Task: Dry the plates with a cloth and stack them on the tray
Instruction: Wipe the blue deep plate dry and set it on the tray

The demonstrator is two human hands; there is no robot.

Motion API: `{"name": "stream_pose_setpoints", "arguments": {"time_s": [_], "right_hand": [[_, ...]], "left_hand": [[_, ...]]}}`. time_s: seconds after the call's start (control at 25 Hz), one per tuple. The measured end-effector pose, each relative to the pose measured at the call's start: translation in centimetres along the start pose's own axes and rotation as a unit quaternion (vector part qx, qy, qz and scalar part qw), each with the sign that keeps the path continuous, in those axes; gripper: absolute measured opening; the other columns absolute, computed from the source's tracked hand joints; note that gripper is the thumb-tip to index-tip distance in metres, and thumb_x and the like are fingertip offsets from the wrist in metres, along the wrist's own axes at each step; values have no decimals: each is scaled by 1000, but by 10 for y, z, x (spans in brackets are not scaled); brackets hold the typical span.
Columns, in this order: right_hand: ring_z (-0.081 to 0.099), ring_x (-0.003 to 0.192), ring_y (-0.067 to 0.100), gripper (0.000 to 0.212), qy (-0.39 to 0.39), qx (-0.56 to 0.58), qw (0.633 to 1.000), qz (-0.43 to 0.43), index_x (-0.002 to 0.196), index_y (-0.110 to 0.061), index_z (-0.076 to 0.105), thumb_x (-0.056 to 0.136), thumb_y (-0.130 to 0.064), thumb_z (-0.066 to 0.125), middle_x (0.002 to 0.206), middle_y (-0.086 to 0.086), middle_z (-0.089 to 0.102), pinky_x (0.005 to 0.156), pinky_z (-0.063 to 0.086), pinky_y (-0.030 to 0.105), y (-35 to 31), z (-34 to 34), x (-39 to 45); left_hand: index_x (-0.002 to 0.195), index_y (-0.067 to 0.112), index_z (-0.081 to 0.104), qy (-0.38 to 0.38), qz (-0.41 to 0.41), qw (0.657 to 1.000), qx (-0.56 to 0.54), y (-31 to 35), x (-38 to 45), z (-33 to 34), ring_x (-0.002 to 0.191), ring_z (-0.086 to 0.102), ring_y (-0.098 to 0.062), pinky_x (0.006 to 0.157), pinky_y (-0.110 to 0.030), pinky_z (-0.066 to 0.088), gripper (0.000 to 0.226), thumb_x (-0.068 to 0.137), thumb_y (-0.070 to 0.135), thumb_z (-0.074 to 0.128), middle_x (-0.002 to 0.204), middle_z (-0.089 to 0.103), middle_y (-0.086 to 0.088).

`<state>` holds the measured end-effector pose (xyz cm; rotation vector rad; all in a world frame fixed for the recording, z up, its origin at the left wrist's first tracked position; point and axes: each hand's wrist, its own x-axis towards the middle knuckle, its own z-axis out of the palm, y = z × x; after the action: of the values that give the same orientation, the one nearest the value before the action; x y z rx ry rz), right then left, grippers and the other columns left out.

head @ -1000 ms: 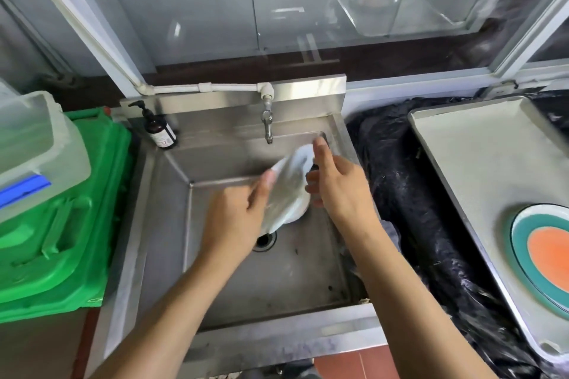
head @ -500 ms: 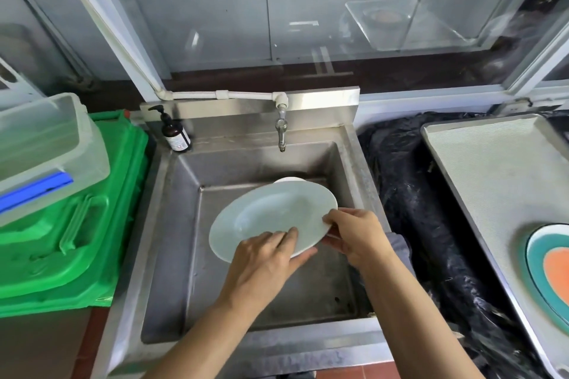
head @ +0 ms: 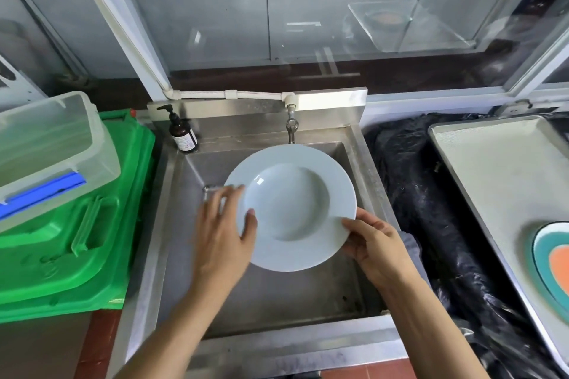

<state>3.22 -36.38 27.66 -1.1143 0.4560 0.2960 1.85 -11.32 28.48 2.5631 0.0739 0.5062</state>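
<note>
1. We have the plate up over the sink, face toward us and nearly level, held between both hands.
2. Our left hand grips the near-left rim — thumb on top, fingers reaching under the far side.
3. Our right hand pinches the near-right rim, thumb on the face, fingers curled beneath.
4. A grey cloth shows just behind the right hand; whether that hand holds it we cannot tell.
5. To dry well, we judge: keep one hand firm on the rim, bring the cloth into the bowl first, then work outward round the rim and flip for the underside.
6. Wet glaze slips — we should hold it over the sink until it is dry.
7. The tray waits well to the right of the right hand, one colourful plate already on it.
</note>
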Motion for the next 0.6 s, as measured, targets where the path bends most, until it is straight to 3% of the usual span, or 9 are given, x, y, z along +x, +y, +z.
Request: {"name": "stream_pose_setpoints", "arguments": {"time_s": [0.12,0.2,0.24,0.28,0.4,0.52,0.6], "right_hand": [[74,87,25,24,-2,2,1000,-9,107,-4,76,96,3,56,104,16,77,88,60,41,3,0,-7],[72,90,27,24,-1,0,1000,-12,106,-4,77,96,3,57,105,16,76,91,59,42,4,2,-13],[72,90,28,24,2,-5,1000,-16,106,-4,76,96,4,57,105,16,76,91,59,42,5,2,-16],[72,90,28,25,8,-9,1000,-25,108,-5,75,96,5,56,104,15,76,89,60,42,4,1,-19],[75,83,25,33,33,-12,998,-51,117,-15,71,97,6,56,100,12,78,81,63,43,2,-1,-28],[74,71,20,34,87,-37,993,-64,121,-17,67,97,6,56,90,8,78,57,62,34,0,-8,-35],[73,69,18,33,125,-48,988,-75,120,-18,66,97,3,57,85,3,78,55,58,29,-1,-16,-39]], "left_hand": [[145,17,47,-92,-213,967,-100,-19,24,-10,128,51,-27,102,-41,43,51,97,28,59,142,51,-8],[123,30,63,-127,-285,926,-212,-22,35,-12,113,62,-21,89,-38,49,27,97,27,59,128,63,-3],[99,33,67,-121,-298,913,-250,-21,37,-12,99,65,-19,80,-36,48,11,94,27,59,113,68,0],[82,31,62,-117,-300,907,-270,-20,38,-13,84,63,-19,72,-34,45,12,91,26,58,96,67,-1],[77,24,60,-116,-315,883,-329,-16,38,-11,71,46,-19,65,-33,32,14,89,19,57,77,53,-4],[55,29,67,-139,-335,863,-352,-5,40,-6,68,50,-19,63,-33,38,39,90,14,58,74,58,-4],[53,34,68,-160,-340,855,-358,5,40,-1,74,51,-19,71,-37,40,44,91,15,57,75,59,-1]]}}
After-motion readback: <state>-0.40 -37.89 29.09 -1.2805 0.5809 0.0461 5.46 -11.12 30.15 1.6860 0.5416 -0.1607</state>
